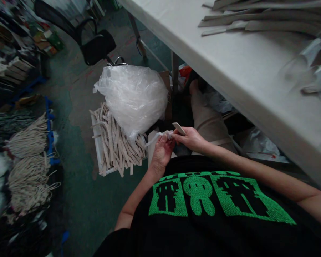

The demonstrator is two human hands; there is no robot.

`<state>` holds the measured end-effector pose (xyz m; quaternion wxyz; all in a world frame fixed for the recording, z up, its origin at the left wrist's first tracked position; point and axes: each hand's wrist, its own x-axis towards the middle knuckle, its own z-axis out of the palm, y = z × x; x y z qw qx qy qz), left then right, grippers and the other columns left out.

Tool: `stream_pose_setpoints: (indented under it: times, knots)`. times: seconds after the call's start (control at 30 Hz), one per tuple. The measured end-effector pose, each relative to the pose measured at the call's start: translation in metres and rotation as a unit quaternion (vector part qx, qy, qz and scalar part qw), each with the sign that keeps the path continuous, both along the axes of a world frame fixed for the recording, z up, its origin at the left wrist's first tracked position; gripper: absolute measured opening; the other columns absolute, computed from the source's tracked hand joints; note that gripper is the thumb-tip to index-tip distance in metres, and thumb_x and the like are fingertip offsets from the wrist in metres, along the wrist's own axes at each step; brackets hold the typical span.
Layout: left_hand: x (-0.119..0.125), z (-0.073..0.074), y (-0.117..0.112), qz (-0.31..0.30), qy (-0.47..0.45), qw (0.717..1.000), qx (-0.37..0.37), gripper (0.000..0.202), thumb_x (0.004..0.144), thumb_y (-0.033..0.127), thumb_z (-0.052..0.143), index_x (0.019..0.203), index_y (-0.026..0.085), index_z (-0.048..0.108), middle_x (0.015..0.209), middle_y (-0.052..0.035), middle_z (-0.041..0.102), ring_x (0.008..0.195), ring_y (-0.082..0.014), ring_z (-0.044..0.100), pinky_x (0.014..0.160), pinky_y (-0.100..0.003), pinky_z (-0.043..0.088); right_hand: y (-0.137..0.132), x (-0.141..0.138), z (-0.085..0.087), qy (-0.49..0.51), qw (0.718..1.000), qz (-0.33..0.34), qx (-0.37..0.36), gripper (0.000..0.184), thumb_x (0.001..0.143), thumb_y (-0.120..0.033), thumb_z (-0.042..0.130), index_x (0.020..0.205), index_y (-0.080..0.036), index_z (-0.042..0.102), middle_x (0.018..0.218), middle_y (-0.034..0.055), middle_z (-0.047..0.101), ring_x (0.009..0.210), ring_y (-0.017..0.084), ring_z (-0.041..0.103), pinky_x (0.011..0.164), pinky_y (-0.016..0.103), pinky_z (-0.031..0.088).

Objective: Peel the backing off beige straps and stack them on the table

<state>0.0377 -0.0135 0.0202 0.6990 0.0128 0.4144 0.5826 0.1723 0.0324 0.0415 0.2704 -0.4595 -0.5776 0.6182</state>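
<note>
Over my lap, my left hand (162, 153) pinches a thin whitish strip (152, 139), perhaps plastic, whose loose end sticks out to the left. My right hand (192, 139) is closed, and a short flat beige piece (178, 128) juts up between its fingers. The fingertips of both hands meet at the bunched whitish material, so its exact shape is hidden. Left of my hands, a pale tray (98, 153) holds many flat beige strips (120, 146). A large bundle of clear plastic (136, 96) lies partly over them.
A white-topped table (230, 60) runs along the right, with long grey-beige strips (267, 21) and clear plastic on it. A black office chair (98, 46) stands behind the plastic bundle. Bundles of beige cords (29, 175) lie at the left by a blue pallet (50, 132).
</note>
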Motion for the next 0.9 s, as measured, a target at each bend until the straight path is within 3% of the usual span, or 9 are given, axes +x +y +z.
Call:
stream_pose_setpoints:
  times: [0.13,0.4,0.63,0.9]
  knots:
    - [0.008,-0.005,-0.002,-0.018,0.019,1.000,0.009,0.018,0.076,0.021,0.079,0.093,0.018,0.072,0.093,-0.0021,0.074,0.089,-0.0146,0.068,0.084,-0.027,0.051,0.001,0.001,-0.004,0.005,1.000,-0.019,-0.019,0.028,0.074,-0.048,0.063,0.073,-0.020,0.061,0.065,0.0009,0.061,0.060,0.017,0.056,0.057,0.028,0.045]
    - [0.007,-0.008,0.002,-0.008,0.035,0.999,0.002,0.015,0.078,0.029,0.078,0.084,0.016,0.073,0.088,-0.0034,0.075,0.083,-0.0152,0.068,0.084,-0.030,0.050,0.004,0.004,-0.010,-0.020,1.000,-0.015,0.017,0.031,0.079,-0.049,0.060,0.073,-0.019,0.060,0.065,0.0005,0.061,0.057,0.014,0.053,0.054,0.026,0.041]
    - [-0.007,-0.013,0.012,0.038,0.075,0.996,-0.024,0.020,0.073,0.024,0.083,0.079,0.015,0.066,0.076,-0.0004,0.071,0.073,-0.0110,0.067,0.077,-0.026,0.050,0.002,0.027,-0.002,-0.003,0.989,0.131,-0.061,0.043,0.090,-0.056,0.050,0.083,-0.016,0.063,0.074,0.0040,0.067,0.046,0.010,0.052,0.044,0.023,0.039]
    - [-0.003,-0.016,0.015,0.065,0.051,0.996,-0.030,0.022,0.079,0.027,0.078,0.073,0.016,0.060,0.070,0.0024,0.066,0.071,-0.0093,0.066,0.080,-0.025,0.050,-0.011,0.021,-0.012,0.024,0.973,0.196,-0.118,0.045,0.093,-0.058,0.048,0.086,-0.015,0.062,0.075,0.0051,0.068,0.049,0.011,0.054,0.045,0.021,0.038]
